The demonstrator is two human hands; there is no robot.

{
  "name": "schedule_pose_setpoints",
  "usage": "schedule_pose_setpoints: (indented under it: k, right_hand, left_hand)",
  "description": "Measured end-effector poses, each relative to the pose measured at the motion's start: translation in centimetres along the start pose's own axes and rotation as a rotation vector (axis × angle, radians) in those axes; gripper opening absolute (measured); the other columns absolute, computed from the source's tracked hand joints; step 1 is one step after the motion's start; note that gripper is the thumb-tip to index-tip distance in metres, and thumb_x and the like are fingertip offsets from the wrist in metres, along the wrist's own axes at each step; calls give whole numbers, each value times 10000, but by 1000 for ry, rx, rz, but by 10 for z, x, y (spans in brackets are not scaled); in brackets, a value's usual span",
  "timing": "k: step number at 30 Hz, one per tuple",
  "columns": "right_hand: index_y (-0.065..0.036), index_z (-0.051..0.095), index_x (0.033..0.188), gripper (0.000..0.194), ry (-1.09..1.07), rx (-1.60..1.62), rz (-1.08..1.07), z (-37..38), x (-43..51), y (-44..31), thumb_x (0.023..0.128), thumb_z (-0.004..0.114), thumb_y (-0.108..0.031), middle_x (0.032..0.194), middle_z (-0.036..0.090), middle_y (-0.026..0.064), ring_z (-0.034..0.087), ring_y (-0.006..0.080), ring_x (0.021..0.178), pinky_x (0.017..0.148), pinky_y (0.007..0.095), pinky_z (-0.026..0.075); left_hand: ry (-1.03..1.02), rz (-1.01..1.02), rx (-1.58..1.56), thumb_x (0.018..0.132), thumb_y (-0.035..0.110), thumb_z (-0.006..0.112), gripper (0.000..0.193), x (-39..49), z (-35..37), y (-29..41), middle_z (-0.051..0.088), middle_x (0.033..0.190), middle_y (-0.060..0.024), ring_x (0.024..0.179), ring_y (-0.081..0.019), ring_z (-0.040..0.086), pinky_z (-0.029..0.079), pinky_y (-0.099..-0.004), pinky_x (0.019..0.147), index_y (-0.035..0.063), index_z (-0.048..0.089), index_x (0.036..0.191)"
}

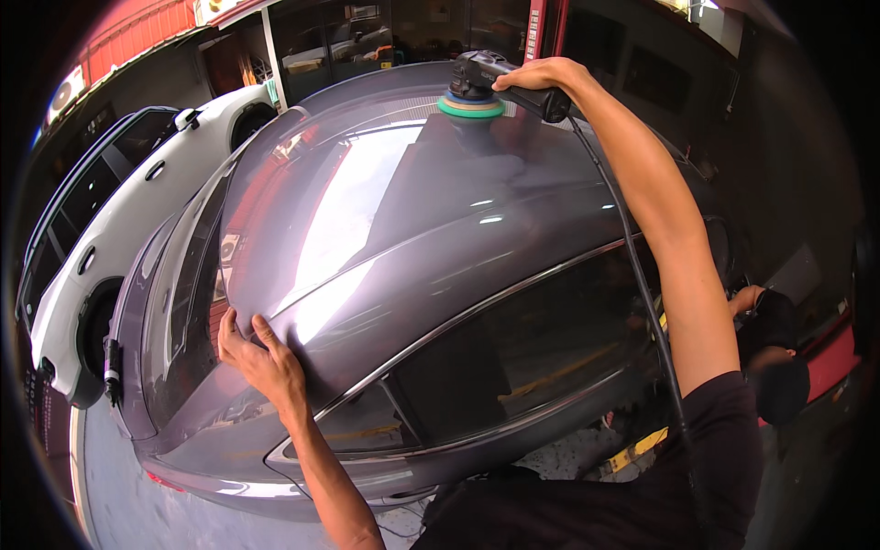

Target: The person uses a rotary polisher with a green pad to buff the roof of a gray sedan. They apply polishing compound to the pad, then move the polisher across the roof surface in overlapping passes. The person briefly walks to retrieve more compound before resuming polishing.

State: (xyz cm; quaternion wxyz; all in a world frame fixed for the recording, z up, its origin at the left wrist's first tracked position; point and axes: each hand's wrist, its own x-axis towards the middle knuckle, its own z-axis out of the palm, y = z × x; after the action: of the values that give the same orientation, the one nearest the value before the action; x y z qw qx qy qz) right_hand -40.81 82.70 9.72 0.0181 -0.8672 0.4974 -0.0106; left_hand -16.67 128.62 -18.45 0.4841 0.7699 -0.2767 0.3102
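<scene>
My right hand (546, 74) grips the black body of a car polisher (476, 72) at the far side of a dark grey car roof (440, 199). The polisher's green foam pad (473, 108) is over the roof; whether it presses on the paint I cannot tell. A black power cord (629, 240) runs from the tool's handle back along my right arm. My left hand (265, 357) rests at the rear corner of the roof, by the rear window, with its fingers apart and nothing held.
A white car (130, 199) stands close on the left. Another black tool (111, 368) lies on the grey car's rear end. At the right, a person in dark clothing (773, 320) is low beside the car. A yellow bar (636, 450) lies near the floor below the side windows.
</scene>
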Motion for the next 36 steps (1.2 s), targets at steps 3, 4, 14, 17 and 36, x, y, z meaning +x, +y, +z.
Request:
schedule_pose_setpoints:
  k: [3, 4, 14, 17, 36]
  right_hand:
    - [-159, 608, 1442, 853, 9, -14, -20, 3, -8, -54, 823, 577, -745, 1499, 534, 182, 521, 338, 1353, 1074, 457, 413]
    - [-145, 619, 1428, 862, -2, -14, -16, 3, -16, -75, 814, 578, -749, 1456, 570, 184, 559, 334, 1302, 1034, 453, 437]
    - [-89, 703, 1292, 854, 40, -53, -270, 18, -34, -238, 752, 629, -747, 1174, 709, 183, 707, 297, 945, 780, 408, 517]
    - [-69, 718, 1248, 820, 65, -60, -313, 25, -34, -276, 755, 657, -722, 1093, 720, 186, 714, 295, 828, 714, 398, 528]
    - [-86, 689, 1291, 920, 155, -118, -563, 50, -64, -310, 660, 714, -755, 1075, 723, 184, 737, 300, 820, 680, 409, 563]
  left_hand:
    - [-9, 11, 11, 1077, 374, 510, 535, -1, -4, 5, 522, 1396, -214, 1359, -373, 397, 333, -472, 1138, -71, 485, 1373]
    - [-6, 16, -7, 1073, 366, 520, 526, -1, -2, 5, 518, 1399, -213, 1359, -373, 396, 332, -473, 1140, -70, 487, 1367]
    - [-31, 44, -115, 1024, 306, 599, 512, 3, -9, 7, 488, 1419, -193, 1373, -394, 380, 232, -554, 1214, -46, 475, 1375]
    - [-20, 68, -123, 1007, 273, 628, 493, 4, -9, 7, 495, 1411, -181, 1370, -390, 389, 249, -562, 1207, -40, 483, 1358]
    - [59, 56, -58, 977, 240, 694, 517, 4, -6, 6, 509, 1390, -203, 1332, -400, 412, 303, -521, 1168, -47, 486, 1353]
